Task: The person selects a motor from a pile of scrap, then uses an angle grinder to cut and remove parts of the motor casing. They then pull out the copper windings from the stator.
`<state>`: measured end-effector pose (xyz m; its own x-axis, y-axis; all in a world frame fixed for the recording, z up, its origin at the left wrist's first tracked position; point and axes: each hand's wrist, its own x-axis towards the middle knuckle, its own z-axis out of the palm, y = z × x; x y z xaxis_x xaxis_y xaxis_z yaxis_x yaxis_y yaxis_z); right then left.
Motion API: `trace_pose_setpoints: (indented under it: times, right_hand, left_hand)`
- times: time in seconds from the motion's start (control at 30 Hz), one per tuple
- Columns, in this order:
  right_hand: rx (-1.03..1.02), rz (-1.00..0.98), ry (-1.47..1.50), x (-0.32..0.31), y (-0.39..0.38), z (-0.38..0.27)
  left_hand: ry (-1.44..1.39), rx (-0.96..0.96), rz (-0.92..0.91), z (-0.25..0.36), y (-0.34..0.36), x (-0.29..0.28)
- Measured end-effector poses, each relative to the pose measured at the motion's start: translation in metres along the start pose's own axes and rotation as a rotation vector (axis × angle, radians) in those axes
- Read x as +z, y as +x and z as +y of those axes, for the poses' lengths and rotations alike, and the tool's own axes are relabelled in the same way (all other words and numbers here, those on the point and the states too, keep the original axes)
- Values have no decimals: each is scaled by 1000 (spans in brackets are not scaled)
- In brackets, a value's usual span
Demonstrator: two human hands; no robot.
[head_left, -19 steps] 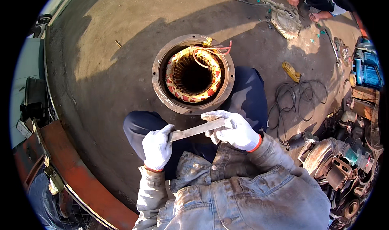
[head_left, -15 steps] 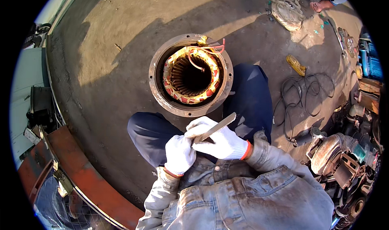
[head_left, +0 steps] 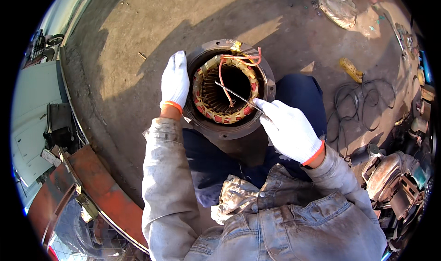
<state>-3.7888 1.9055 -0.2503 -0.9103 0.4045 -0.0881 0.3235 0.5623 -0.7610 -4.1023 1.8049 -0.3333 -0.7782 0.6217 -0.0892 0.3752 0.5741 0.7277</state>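
A round motor stator with copper windings and red wire leads stands on the concrete floor between my knees. My left hand, in a white glove, rests flat on the stator's left rim. A thin metal blade is gripped in my right hand, also white-gloved. The blade's tip reaches over the windings into the bore. My grey jacket sleeves and dark trousers fill the lower middle.
A black cable coil and a yellow tool lie on the floor to the right. Motor parts pile up at the right edge. A rusty red frame and grey boxes stand at left.
Both hands left my lap, where they held the blade together. The left hand moved up onto the stator's rim; the right carried the blade over the windings.
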Motion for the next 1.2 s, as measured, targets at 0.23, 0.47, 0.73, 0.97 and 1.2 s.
trace_pose_setpoints:
  times: [0.23,0.47,0.73,0.97,1.2]
  right_hand:
    - [-35,149,-278,12,14,8]
    - [105,32,23,-36,-19,22]
    - [224,190,436,1,-35,38]
    - [116,273,463,18,-52,50]
    - [53,251,354,22,-54,60]
  left_hand:
    - [252,-124,-32,37,-2,21]
    - [175,-97,25,37,-5,17]
    - [-51,211,128,32,-19,15]
    - [981,639,-352,47,-61,-6]
    - [1161,559,-403,74,-60,15]
